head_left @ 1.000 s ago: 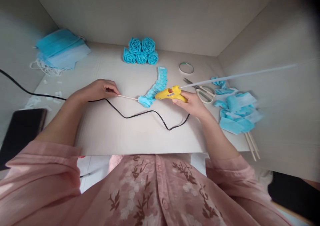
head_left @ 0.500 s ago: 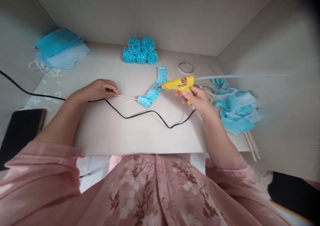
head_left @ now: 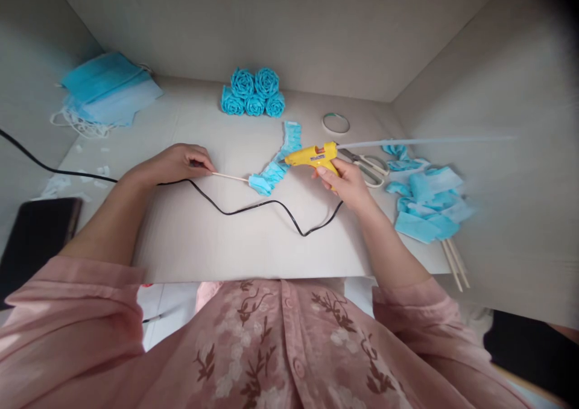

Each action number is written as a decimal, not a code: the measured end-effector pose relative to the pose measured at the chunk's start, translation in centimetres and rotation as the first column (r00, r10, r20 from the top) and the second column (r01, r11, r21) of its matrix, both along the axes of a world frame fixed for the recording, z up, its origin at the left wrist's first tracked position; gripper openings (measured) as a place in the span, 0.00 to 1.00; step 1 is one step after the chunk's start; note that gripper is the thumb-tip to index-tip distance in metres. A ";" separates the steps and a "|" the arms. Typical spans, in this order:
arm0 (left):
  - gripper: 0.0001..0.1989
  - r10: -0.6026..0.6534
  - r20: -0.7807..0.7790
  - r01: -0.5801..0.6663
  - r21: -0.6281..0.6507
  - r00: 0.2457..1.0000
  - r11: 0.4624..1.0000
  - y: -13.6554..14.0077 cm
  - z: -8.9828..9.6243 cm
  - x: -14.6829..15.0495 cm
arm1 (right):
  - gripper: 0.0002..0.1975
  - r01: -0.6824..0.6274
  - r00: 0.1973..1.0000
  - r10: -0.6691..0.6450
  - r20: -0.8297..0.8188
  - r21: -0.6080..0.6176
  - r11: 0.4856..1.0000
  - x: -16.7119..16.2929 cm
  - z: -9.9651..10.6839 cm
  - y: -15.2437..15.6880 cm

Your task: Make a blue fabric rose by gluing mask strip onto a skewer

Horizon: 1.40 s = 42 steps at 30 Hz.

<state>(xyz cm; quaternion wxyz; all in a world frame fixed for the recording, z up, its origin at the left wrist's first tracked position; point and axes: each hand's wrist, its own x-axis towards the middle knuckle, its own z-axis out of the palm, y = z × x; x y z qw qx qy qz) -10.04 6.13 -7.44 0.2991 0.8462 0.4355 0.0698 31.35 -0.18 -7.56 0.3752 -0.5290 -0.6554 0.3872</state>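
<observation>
My left hand (head_left: 185, 161) pinches the near end of a thin wooden stick (head_left: 230, 177). The stick's other end goes into one end of a pleated blue fabric strip (head_left: 274, 169), which lies at a slant on the table. In my right hand (head_left: 341, 183) is a yellow glue gun (head_left: 312, 155), with a long clear glue stick (head_left: 416, 140) standing out of its back. The gun's nozzle points left and is over the middle of the strip; whether it touches cannot be made out. Several rolled blue fabric roses (head_left: 254, 93) are stacked behind the strip.
A black cord (head_left: 239, 209) winds across the table. Folded face masks (head_left: 108, 89) lie at the back left, a phone (head_left: 43, 234) at the near left. To the right are scissors (head_left: 368, 168), a tape roll (head_left: 335, 123), blue fabric pieces (head_left: 427, 201) and wooden sticks (head_left: 455, 264).
My right hand has shifted left with the glue gun, its nozzle now lower along the strip. More of the scissors shows. My left hand and the stick stay put.
</observation>
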 end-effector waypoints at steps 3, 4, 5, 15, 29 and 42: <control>0.21 -0.012 0.010 0.012 0.000 1.000 1.000 0.0 0.0 -0.1 | 0.25 0.016 0.999 -0.016 -0.037 -0.004 1.000 0.0 -0.2 0.1; 0.21 -0.018 0.011 0.018 0.001 1.000 1.000 0.0 0.0 -0.1 | 0.25 0.019 0.999 -0.019 -0.046 -0.005 1.000 0.0 -0.2 0.1; 0.21 -0.024 0.010 0.024 0.006 1.000 1.000 0.0 0.0 -0.1 | 0.25 0.023 0.998 -0.023 -0.052 -0.004 1.000 0.0 -0.3 0.1; 0.20 -0.020 0.071 0.005 0.212 0.997 0.977 -0.3 0.1 1.3 | 0.24 0.066 0.994 -0.067 -0.081 -0.015 0.998 0.1 -0.1 0.1; 0.18 0.039 0.124 -0.070 0.262 0.992 0.963 -0.9 0.3 2.6 | 0.22 0.068 0.994 -0.066 -0.087 0.009 0.998 -0.1 0.5 0.0; 0.19 0.027 0.082 -0.050 0.303 0.996 0.952 0.0 -0.2 1.9 | 0.24 0.061 0.995 -0.058 -0.076 0.031 0.998 0.0 0.5 0.0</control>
